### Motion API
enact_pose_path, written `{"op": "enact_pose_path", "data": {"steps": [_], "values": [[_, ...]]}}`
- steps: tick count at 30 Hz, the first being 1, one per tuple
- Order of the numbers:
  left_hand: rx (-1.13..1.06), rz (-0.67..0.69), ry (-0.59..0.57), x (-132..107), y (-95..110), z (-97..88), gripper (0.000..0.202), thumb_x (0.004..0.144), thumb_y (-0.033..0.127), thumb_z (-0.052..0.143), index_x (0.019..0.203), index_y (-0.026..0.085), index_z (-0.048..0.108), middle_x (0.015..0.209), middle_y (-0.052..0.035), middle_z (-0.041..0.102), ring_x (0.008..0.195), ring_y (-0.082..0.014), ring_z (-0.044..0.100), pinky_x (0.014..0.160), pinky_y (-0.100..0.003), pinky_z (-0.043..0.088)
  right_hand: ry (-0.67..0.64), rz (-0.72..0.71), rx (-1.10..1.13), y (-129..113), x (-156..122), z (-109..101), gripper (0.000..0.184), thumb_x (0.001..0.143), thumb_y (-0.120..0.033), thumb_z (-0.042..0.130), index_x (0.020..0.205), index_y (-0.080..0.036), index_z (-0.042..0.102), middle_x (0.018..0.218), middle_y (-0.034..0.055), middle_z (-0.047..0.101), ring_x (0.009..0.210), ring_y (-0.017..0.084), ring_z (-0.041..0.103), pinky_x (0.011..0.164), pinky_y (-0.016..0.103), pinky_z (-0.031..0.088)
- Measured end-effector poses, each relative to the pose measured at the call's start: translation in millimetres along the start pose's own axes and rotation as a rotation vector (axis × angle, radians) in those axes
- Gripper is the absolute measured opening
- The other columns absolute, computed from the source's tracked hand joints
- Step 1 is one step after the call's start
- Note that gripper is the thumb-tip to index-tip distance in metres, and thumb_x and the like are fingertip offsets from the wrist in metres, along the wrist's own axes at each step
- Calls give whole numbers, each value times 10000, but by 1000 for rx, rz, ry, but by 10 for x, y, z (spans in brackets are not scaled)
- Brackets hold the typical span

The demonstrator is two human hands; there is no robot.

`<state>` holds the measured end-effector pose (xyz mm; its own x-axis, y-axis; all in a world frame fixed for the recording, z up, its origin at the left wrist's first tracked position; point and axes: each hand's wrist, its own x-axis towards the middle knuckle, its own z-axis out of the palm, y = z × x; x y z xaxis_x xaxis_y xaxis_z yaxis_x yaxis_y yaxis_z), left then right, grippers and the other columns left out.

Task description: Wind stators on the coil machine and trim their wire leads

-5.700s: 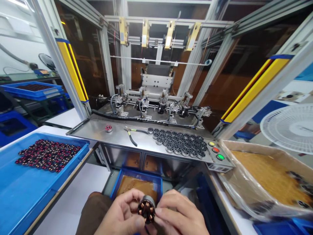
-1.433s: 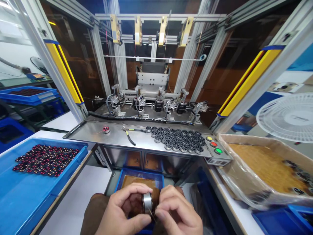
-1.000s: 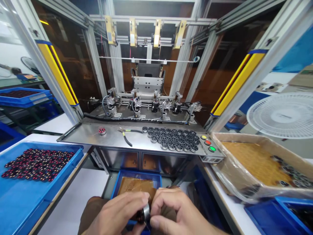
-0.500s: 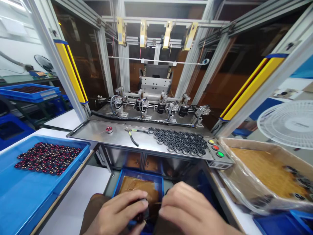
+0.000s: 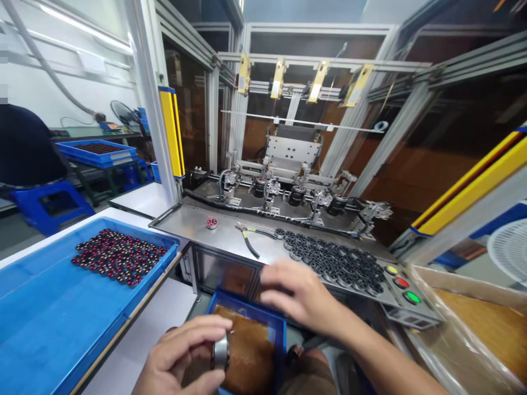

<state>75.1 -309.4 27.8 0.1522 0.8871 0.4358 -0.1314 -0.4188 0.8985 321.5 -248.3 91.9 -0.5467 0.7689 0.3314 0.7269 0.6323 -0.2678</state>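
My left hand [image 5: 181,354] is closed around a small motor stator [image 5: 221,352], its silver rim facing right, above the blue bin on the floor. Blurred by motion, my right hand [image 5: 302,296] hovers just below the front edge of the metal worktop [image 5: 187,222]; its fingers are apart and I see nothing between them. Beyond it, cutting pliers [image 5: 249,241] with yellow-green and black handles lie spread on the worktop. A single stator with red windings [image 5: 211,223] sits left of the pliers. Several dark stators [image 5: 337,260] stand packed together to the right.
A blue tray [image 5: 37,329] on the left holds many wound stators [image 5: 117,255]. Behind the worktop is a winding machine [image 5: 294,195]. Control buttons [image 5: 401,282] and a lined carton [image 5: 473,312] are at right. The blue bin [image 5: 281,334] stands below. A person [image 5: 27,145] sits far left.
My right hand has moved away from the left hand, up and forward toward the worktop. My left hand still holds the stator, now with its rim in plain view. The camera has turned left.
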Motion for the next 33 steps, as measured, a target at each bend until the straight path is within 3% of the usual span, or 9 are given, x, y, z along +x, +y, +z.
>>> {"op": "enact_pose_path", "data": {"steps": [3, 5, 7, 10, 16, 22, 27, 30, 33], "values": [[-69, -76, 164, -22, -75, 17, 257, 732, 239, 775, 986, 265, 749, 1074, -62, 753, 1003, -206, 708, 815, -200, 578, 49, 220, -131, 484, 544, 265, 522, 858, -414, 643, 1283, -133, 531, 1353, 166, 535, 1268, 254, 474, 1063, 375, 377], [-101, -110, 220, -41, -114, 37, 282, 740, 227, 770, 1019, 245, 736, 1074, -68, 752, 960, -191, 719, 802, -180, 574, 13, 313, -193, 717, 806, 478, 665, 821, -449, 675, 1345, -94, 471, 1419, 221, 454, 1328, 332, 405, 1087, 476, 338], [-137, -101, 262, -69, -147, 36, 321, 758, 212, 758, 1070, 253, 696, 1087, -63, 751, 956, -175, 718, 803, -169, 565, -46, 357, -238, 840, 942, 641, 640, 826, -483, 658, 1328, -124, 488, 1403, 190, 475, 1299, 345, 435, 1067, 544, 337], [-150, 22, 296, -123, -197, -16, 375, 812, 192, 714, 1150, 299, 593, 1145, -54, 729, 1017, -172, 699, 849, -211, 558, -113, 366, -274, 873, 958, 737, 480, 886, -466, 594, 1268, -181, 535, 1340, 114, 532, 1217, 299, 508, 1029, 558, 373], [186, 337, 114, -175, -262, -167, 402, 876, 87, 587, 1227, 273, 524, 1264, -133, 650, 1151, -260, 634, 878, -374, 574, -124, 387, -215, 777, 855, 707, 363, 919, -348, 580, 1239, -182, 543, 1296, 96, 544, 1171, 273, 530, 987, 521, 429], [457, 510, 70, -150, -189, -134, 353, 819, 33, 631, 1135, 191, 626, 1215, -140, 668, 1061, -210, 661, 888, -286, 550, -40, 442, 87, 835, 818, 599, 282, 909, -338, 601, 1126, -157, 600, 1209, 83, 597, 1102, 247, 573, 953, 492, 459], [274, 312, 180, -204, -134, 37, 173, 857, 209, 647, 1018, 262, 680, 1144, -87, 697, 1023, -191, 668, 858, -253, 534, 83, 459, 585, 809, 545, 349, 411, 987, -461, 375, 1155, -142, 573, 1035, 88, 667, 933, 210, 653, 833, 407, 526], [46, 87, 162, -219, -143, 136, 152, 817, 254, 697, 970, 252, 691, 1140, -103, 691, 991, -219, 688, 771, -259, 566, 116, 460, 878, 537, 107, 332, 526, 985, -500, 229, 1201, -127, 531, 985, 132, 679, 846, 200, 679, 760, 347, 540], [-146, -72, 136, -205, -161, 204, 147, 812, 230, 702, 958, 244, 695, 1153, -115, 682, 953, -225, 699, 730, -271, 582, 113, 472, 1081, 111, -512, 555, 577, 918, -601, 336, 1169, -130, 554, 942, 131, 678, 738, 189, 671, 669, 320, 534]]}}
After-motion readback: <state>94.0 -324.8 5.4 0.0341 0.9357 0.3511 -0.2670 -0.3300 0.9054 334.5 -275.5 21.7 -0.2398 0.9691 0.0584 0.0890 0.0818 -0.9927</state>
